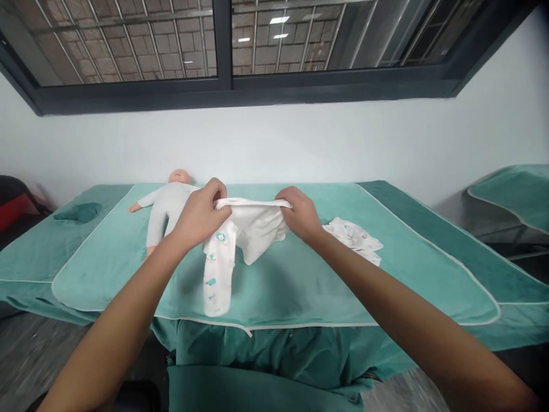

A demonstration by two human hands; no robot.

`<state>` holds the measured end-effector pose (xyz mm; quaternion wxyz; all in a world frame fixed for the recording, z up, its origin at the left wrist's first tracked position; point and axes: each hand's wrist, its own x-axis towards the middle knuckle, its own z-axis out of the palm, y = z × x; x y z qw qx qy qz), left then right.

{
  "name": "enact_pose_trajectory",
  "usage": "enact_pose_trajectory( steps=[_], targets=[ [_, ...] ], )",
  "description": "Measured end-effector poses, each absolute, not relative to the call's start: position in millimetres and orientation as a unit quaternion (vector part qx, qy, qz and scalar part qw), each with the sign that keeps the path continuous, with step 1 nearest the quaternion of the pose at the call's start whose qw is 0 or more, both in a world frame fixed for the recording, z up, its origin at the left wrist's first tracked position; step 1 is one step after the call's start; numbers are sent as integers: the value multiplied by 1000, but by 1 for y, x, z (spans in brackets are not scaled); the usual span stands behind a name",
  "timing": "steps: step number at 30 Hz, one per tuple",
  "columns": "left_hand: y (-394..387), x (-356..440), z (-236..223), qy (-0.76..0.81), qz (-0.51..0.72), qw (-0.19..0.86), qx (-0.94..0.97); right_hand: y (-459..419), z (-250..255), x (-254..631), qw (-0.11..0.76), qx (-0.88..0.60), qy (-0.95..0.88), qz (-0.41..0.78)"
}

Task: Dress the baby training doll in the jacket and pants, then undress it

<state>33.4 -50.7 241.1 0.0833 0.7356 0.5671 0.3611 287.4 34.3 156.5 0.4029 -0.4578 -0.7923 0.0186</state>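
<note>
My left hand [201, 214] and my right hand [300, 214] each pinch one end of the waistband of small white baby pants [240, 234] with teal prints. The waistband is stretched between them above the teal mat [300, 286]. One pant leg hangs down toward the mat's front edge. A baby doll [167, 206] in a pale suit lies on its back just left of my left hand, head toward the wall.
A second folded white printed garment [355, 237] lies on the mat to the right of my right hand. A small dark green cushion [79, 213] sits at the table's far left. Another teal-covered table [514, 191] stands at the right. A white wall runs behind.
</note>
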Motion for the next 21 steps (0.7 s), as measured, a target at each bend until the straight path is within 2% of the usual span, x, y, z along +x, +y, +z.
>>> enact_pose_trajectory(
  steps=[3, 6, 10, 13, 15, 18, 21],
  targets=[
    [-43, 19, 228, 594, 214, -35, 775, 45, 149, 310, 400, -486, -777, 21],
    [-38, 6, 208, 619, 153, -81, 766, 49, 136, 330, 388, -527, -756, 27],
    [-39, -11, 186, 652, 229, -8, 723, 37, 127, 350, 291, -603, -742, 15],
    [-40, -21, 180, 661, 313, 86, 677, 26, 136, 357, 219, -633, -743, -7],
    [-35, -24, 178, 666, 347, 107, 652, 26, 146, 357, 178, -647, -741, -16],
    [-9, -24, 172, 689, 316, 78, 648, 46, 150, 347, 113, -661, -742, -19],
    [34, -23, 153, 723, 197, 34, 662, 86, 132, 332, 77, -660, -747, -26]
  ],
)
